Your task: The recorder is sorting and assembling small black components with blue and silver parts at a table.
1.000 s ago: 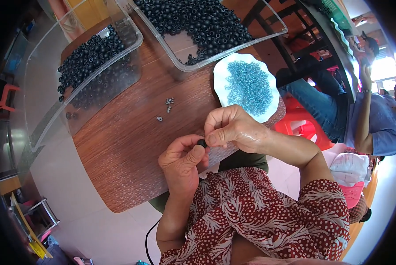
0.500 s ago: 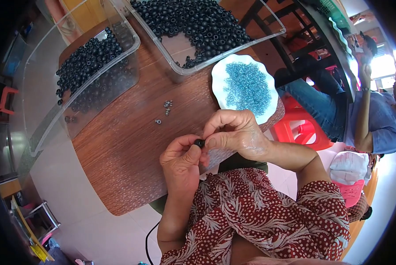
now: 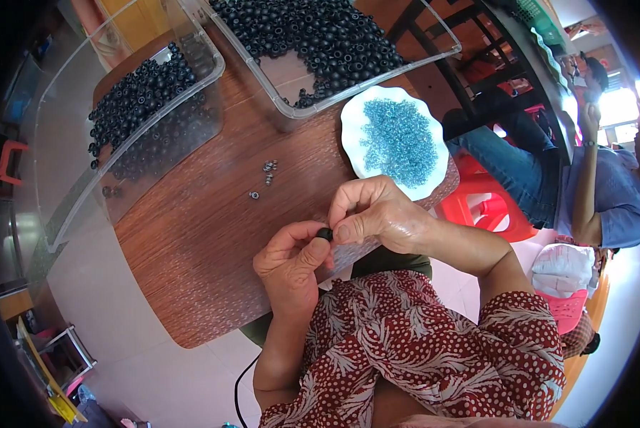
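Observation:
My left hand (image 3: 291,264) pinches a small black round piece (image 3: 325,234) between thumb and fingers, just past the near edge of the brown table (image 3: 198,250). Against its right side, the thumb and forefinger of my right hand (image 3: 377,217) are pressed together; whatever they hold is hidden or too small to name. A white plate with a wavy rim (image 3: 354,146) stands beyond my right hand, heaped with tiny clear-blue pieces (image 3: 402,143). Several small shiny ring-like pieces (image 3: 268,171) lie on the wood farther off.
Two clear plastic bins hold many black round pieces: a left bin (image 3: 216,75) and a larger far bin (image 3: 280,107). To the right are a red stool (image 3: 491,210) and a seated person in jeans (image 3: 509,167). A white bag (image 3: 566,267) rests behind my right elbow.
Both hands stay together at nearly the same spot. The black piece has turned a little between the fingers, so its hole no longer shows.

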A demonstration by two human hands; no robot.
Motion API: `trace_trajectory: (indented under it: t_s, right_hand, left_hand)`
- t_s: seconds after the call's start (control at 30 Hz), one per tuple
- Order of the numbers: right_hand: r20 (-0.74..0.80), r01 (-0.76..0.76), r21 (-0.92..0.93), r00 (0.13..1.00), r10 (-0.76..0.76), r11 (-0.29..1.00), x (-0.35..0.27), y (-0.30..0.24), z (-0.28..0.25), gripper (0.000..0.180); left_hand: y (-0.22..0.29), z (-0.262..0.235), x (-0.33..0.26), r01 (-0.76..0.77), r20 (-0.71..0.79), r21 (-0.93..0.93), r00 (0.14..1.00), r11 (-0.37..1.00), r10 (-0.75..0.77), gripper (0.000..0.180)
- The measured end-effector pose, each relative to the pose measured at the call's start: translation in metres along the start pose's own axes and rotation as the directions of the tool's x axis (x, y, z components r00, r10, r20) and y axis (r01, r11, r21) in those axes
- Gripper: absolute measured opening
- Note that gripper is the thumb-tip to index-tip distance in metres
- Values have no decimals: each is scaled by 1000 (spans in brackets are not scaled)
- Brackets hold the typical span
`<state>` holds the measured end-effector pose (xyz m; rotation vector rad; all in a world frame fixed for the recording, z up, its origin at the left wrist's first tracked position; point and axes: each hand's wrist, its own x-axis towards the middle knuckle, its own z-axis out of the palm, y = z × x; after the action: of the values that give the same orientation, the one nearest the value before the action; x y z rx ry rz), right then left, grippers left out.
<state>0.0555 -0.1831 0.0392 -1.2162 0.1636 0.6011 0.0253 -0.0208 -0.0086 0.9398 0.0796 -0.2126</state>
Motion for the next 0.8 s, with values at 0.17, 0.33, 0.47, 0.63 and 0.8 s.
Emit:
trace_trajectory:
  t_s: [0.17, 0.33, 0.47, 0.63, 0.8]
  right_hand:
    - [5, -58, -21, 998, 58, 998, 4, 8, -4, 14]
    - [-1, -5, -69, 1000, 5, 998, 4, 14, -8, 15]
    - [-19, 24, -151, 999, -27, 988, 7, 19, -8, 14]
    - [-13, -64, -150, 998, 63, 987, 12, 15, -7, 17]
    - [39, -56, -61, 998, 59, 997, 13, 5, -2, 16]
  left_hand:
    - [1, -1, -1, 24, -21, 48, 1000, 999, -23, 20]
    - [-5, 1, -3, 12, -22, 60, 1000, 998, -11, 19]
    - [-10, -2, -2, 34, -14, 67, 999, 997, -34, 15]
    - [-14, -6, 2, 33, -21, 37, 999, 999, -32, 15]
    - [-7, -11, 9, 141, 44, -238, 990, 961, -135, 22]
